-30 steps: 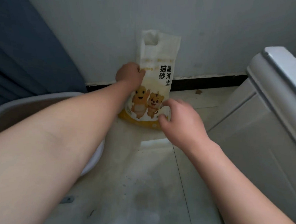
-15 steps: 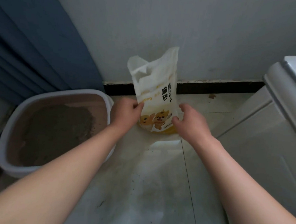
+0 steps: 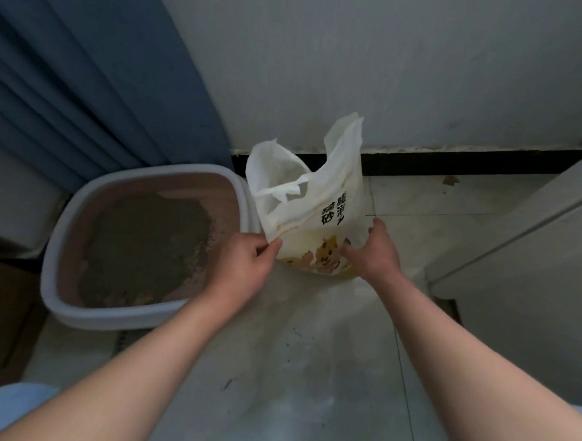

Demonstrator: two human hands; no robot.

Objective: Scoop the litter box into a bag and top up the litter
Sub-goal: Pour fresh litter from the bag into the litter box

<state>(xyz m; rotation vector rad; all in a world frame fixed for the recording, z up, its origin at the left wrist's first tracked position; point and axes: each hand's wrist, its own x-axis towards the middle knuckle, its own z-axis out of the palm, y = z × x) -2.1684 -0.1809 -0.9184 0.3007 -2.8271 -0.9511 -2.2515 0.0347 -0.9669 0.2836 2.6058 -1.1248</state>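
A white and yellow litter bag (image 3: pixel 317 208) with cartoon animals and black characters stands on the floor by the wall, its torn top gaping open. My left hand (image 3: pixel 242 265) pinches the bag's lower left edge. My right hand (image 3: pixel 371 250) grips its lower right side, fingers curled into the plastic. Left of the bag sits the grey litter box (image 3: pixel 73 295), holding a patch of dark grey litter (image 3: pixel 145 245) over a brown bottom.
A blue curtain (image 3: pixel 86 88) hangs behind the litter box. A white appliance (image 3: pixel 535 269) stands on the right. The white wall with a black skirting (image 3: pixel 456 162) is right behind the bag. Dirty pale floor tiles (image 3: pixel 307 374) lie between my arms.
The view has pulled back and the litter box has come into sight. Both hands have slid down to the bag's lower sides, and the bag has tilted and opened at the top.
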